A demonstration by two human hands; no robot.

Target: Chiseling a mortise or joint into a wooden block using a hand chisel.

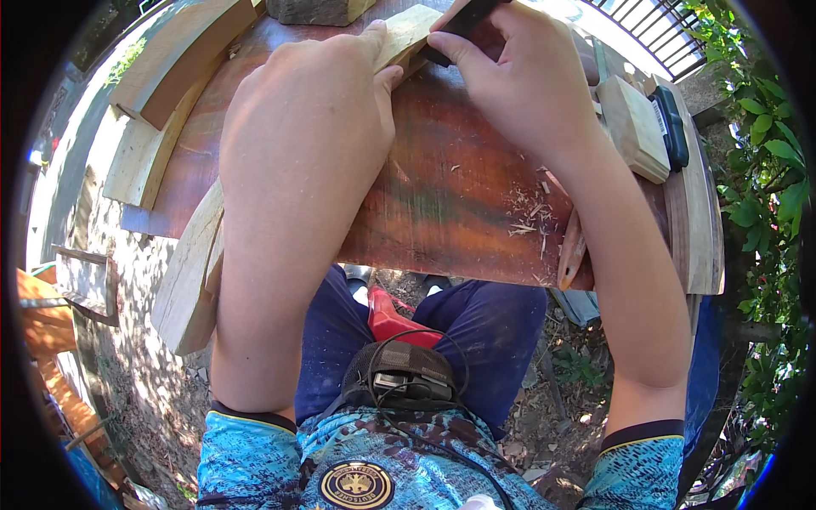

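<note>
My left hand (306, 110) is closed on a pale wooden piece (408, 30) at the top centre, thumb and finger at its near side. My right hand (523, 76) holds a flat dark tool (459, 21) against the right part of that piece, with the thumb pressed on it; I cannot make out the tool's type. Both sit over a reddish-brown work board (442, 204) with small shavings (531, 221) at its right. A long pale plank (183, 280) lies beside my left forearm.
Curved wood blocks (174, 59) and a dark block (314, 10) line the back and left. At right are a pale block (633, 127), a black case (670, 127), boards (693, 229) and a wooden-handled item (571, 255). Leafy plants (765, 170) border the right side.
</note>
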